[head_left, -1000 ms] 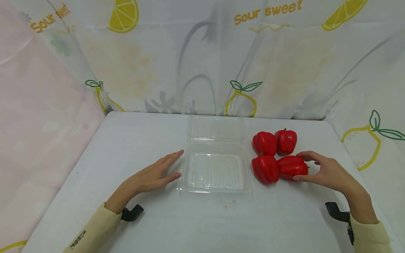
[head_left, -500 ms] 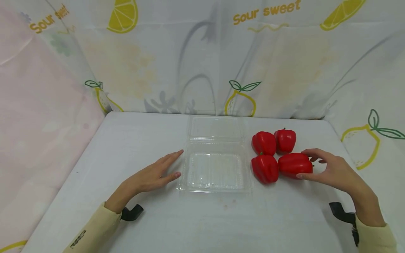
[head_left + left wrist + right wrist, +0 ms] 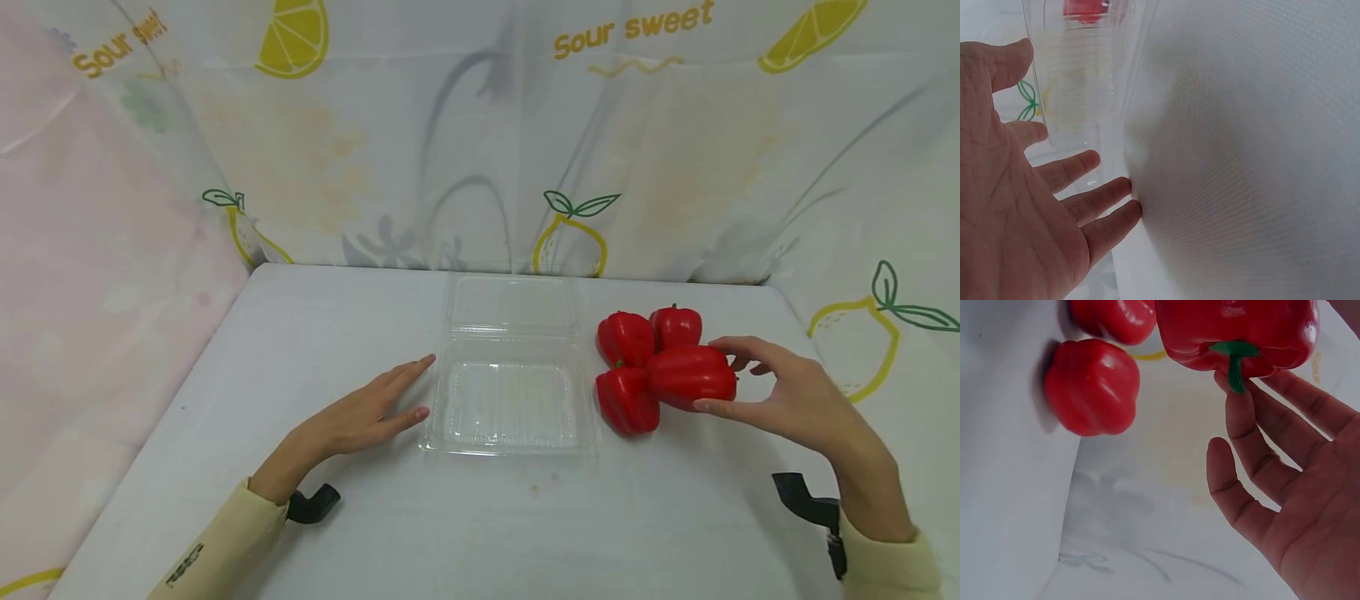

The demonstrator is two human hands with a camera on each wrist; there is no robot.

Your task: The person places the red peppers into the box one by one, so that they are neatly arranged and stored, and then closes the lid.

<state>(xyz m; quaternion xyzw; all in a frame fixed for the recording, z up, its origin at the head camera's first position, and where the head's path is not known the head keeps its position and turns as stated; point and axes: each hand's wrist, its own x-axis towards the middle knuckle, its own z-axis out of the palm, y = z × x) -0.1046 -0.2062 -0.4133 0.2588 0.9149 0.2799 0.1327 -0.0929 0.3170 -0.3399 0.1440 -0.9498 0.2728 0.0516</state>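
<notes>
Two "Sour sweet" prints (image 3: 585, 40) are legible; pepper (image 3: 692, 377) is gripped by right hand (image 3: 795, 404), stem (image 3: 1235, 367) at six o'clock (right-wrist view); left hand (image 3: 352, 421) spread-fingered.

The left forearm (image 3: 213, 550) and right forearm (image 3: 892, 562), both in long sleeves, slant inward toward each other. The left hand (image 3: 341, 425) stretches out, fingers nearly straight, thumb spread apart. The right hand (image 3: 798, 404) bends into a grip, thumb opposite the curved fingers.

The container (image 3: 510, 408) lies on the table (image 3: 495, 533), left of the peppers (image 3: 627, 405), before the curtain (image 3: 375, 150).
</notes>
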